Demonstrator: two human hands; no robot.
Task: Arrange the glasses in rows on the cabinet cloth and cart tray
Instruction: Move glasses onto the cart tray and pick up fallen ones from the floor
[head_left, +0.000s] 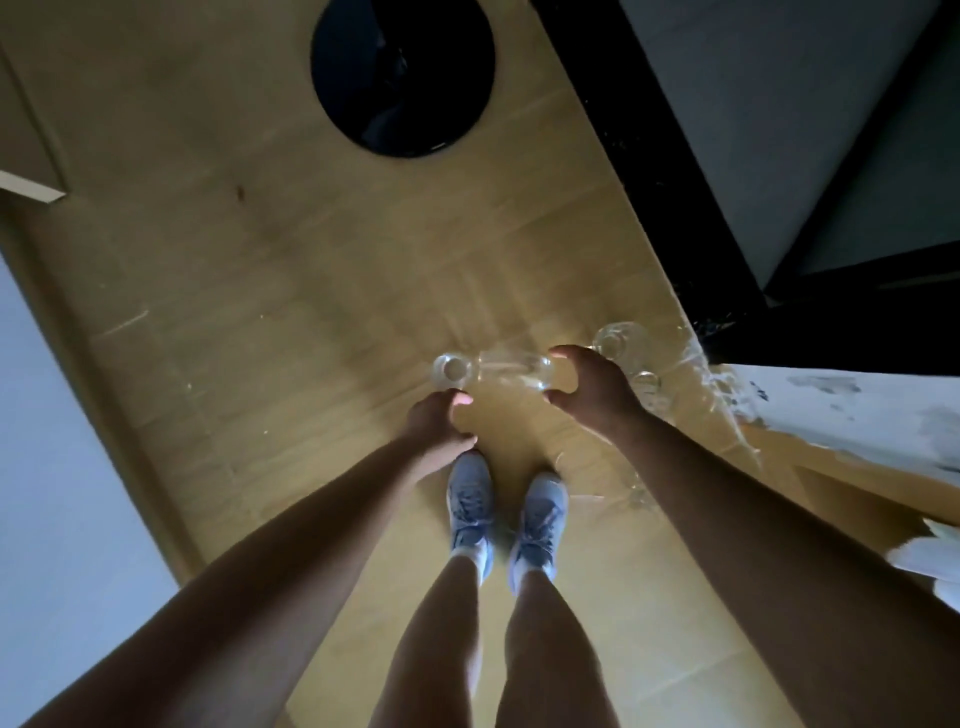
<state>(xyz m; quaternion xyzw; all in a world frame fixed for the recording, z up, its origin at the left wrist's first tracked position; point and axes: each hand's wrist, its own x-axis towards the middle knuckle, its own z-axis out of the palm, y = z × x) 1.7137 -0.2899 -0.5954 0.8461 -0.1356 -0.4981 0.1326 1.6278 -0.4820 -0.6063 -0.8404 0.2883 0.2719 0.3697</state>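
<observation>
Clear drinking glasses (511, 370) mid-frame above the tan wooden floor (260, 260), left hand (439, 423) curled round one, right hand (592, 389) pinching another between thumb and fingers, grey trainers (470, 504) below

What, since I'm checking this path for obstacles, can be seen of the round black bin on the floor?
The round black bin stands open-topped on the tan wood-look floor, seen from nearly straight above. Its rim is a smooth dark circle, cut off by the picture's top edge. It looks like plastic. Inside, glossy dark folds suggest a black liner; contents cannot be made out. Only the floor touches it; a black frame runs to its right, apart from it.
</observation>
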